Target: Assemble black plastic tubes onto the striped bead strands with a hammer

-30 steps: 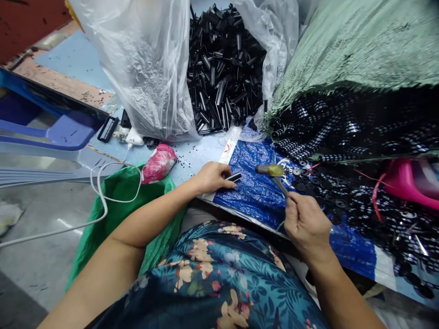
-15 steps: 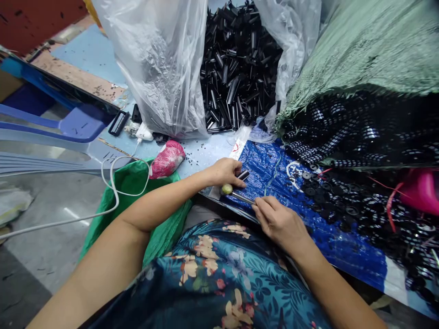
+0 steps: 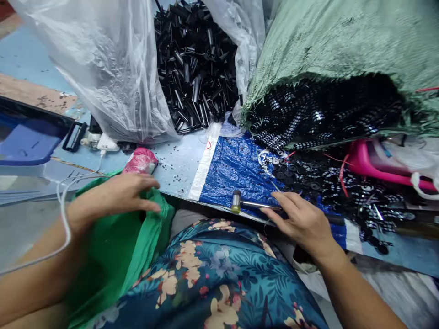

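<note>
A light-blue bench [image 3: 187, 153] is seen from above, its front edge running across a lap covered by flowered cloth. Near that edge, a small hammer [image 3: 255, 204] is gripped by the right hand [image 3: 302, 219], thumb and fingers closed around its shaft; its yellow-and-silver head is held over the front edge of a blue plastic sheet [image 3: 228, 171]. The left hand [image 3: 115, 196] is held over a green bag [image 3: 151, 242] below the bench's front edge, toward the left; its thumb and fingers are parted, and nothing can be seen held between them.

No part is seen set beneath the hammer head. Much appears to be left: toward the back edge, a clear plastic bag [image 3: 116, 68] is heaped with black tubes [image 3: 195, 87], and toward the right end, black discs [image 3: 302, 178] are strewn in front of a pale-green sack [image 3: 343, 41] filled with ridged black parts [image 3: 308, 112]. What is done cannot be counted, since the bottom of the green bag is hidden. Beside the left hand, a pink bundle [image 3: 141, 159] is rested at the front edge.
</note>
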`<action>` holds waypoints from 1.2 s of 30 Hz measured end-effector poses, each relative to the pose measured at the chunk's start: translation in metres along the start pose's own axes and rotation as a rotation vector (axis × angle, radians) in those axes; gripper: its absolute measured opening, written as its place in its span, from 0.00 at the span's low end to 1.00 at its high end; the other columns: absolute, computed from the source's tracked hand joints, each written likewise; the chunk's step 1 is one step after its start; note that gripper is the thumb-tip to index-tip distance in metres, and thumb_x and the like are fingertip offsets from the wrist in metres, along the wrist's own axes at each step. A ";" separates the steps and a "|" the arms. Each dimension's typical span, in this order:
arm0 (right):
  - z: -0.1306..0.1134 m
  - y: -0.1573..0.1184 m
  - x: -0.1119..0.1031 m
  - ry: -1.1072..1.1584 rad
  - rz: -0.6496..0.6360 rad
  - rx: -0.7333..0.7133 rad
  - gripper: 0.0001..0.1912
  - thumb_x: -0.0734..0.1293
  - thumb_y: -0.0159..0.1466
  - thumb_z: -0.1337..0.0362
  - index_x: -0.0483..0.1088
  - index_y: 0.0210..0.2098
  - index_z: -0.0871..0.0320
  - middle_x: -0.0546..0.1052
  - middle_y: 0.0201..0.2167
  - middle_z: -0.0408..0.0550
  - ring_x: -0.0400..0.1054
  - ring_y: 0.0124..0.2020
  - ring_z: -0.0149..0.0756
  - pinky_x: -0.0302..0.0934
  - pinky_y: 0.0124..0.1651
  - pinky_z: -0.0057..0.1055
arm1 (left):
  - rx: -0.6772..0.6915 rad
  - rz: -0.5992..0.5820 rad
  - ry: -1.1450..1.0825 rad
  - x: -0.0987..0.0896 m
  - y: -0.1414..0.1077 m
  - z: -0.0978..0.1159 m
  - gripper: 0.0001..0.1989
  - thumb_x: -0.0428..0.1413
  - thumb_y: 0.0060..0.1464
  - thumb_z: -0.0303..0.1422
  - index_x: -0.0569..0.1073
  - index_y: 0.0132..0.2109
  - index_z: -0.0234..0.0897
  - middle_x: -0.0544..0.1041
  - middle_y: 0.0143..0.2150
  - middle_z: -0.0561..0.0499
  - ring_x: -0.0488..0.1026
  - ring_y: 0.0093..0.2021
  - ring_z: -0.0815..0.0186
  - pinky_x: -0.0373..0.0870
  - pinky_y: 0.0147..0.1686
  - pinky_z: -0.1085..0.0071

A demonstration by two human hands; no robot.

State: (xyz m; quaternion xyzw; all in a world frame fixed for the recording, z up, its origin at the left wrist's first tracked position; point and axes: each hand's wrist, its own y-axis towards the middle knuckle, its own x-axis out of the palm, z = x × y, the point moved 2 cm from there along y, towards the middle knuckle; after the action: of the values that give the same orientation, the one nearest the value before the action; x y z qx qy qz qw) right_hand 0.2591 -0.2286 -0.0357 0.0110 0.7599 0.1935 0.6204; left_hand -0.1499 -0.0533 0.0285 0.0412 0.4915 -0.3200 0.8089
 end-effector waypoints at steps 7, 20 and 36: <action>-0.033 0.024 0.001 0.086 0.085 -0.232 0.19 0.70 0.66 0.57 0.72 0.53 0.59 0.81 0.42 0.54 0.76 0.39 0.40 0.71 0.42 0.35 | 0.545 -0.063 0.001 0.099 0.112 0.136 0.18 0.53 0.58 0.25 0.75 0.53 0.42 0.74 0.58 0.43 0.73 0.53 0.58 0.68 0.46 0.67; 0.034 -0.042 0.004 -0.077 0.180 0.190 0.31 0.72 0.64 0.55 0.65 0.63 0.56 0.76 0.51 0.59 0.76 0.47 0.47 0.74 0.46 0.38 | 0.255 0.044 -0.336 0.071 0.059 0.083 0.13 0.54 0.61 0.41 0.75 0.33 0.38 0.78 0.32 0.48 0.72 0.32 0.65 0.67 0.36 0.69; 0.098 0.127 0.034 -0.171 0.170 0.620 0.27 0.64 0.66 0.47 0.69 0.49 0.65 0.77 0.27 0.58 0.71 0.25 0.49 0.63 0.33 0.43 | -0.124 0.494 0.158 0.056 0.095 0.025 0.10 0.52 0.60 0.34 0.77 0.43 0.36 0.78 0.41 0.42 0.74 0.42 0.57 0.69 0.45 0.64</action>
State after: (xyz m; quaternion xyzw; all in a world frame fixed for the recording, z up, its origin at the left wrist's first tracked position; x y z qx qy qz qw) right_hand 0.3154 -0.0750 -0.0438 0.2788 0.7243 0.0025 0.6306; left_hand -0.0606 -0.0146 -0.0282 0.1351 0.5470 -0.0777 0.8225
